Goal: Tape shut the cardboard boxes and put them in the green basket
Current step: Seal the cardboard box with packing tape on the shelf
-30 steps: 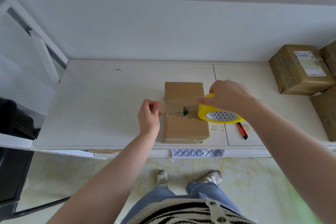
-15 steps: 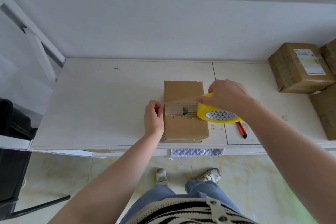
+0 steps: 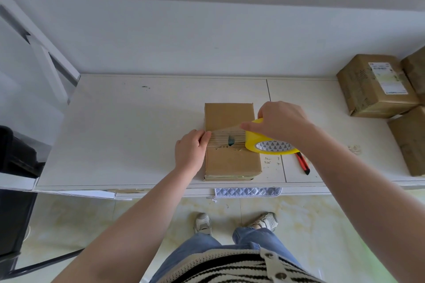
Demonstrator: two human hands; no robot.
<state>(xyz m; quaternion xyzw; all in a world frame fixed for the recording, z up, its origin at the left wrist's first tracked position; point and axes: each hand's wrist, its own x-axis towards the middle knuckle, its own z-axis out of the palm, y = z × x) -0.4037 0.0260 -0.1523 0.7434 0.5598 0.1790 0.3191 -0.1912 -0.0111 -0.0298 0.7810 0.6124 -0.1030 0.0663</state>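
The person stands at the near edge of a white table [image 3: 128,135]. A small cardboard box [image 3: 230,161] lies flat on the table, close to that near edge and in the middle of the view.

The left hand [image 3: 189,151] rests at the left edge of the box. Its fingers pinch the loose end of the tape strip [image 3: 226,138] and hold it down there. The right hand [image 3: 279,122] is curled around the yellow tape roll [image 3: 266,145], which sits at the right side of the box. The strip runs across the top of the box from one hand to the other.

To do this step well, the person should likely keep the left end pressed down, pull the roll tight to the right, then lower the strip flat and rub it smooth. A slack strip could wrinkle.

The long side of the box points away from the person, toward the wall. The tape goes across its short way, from left to right.

A red cutter [image 3: 303,163] lies on the table just right of the roll. Farther away, on the right, sit more brown boxes [image 3: 372,89]. The green basket cannot be seen clearly.
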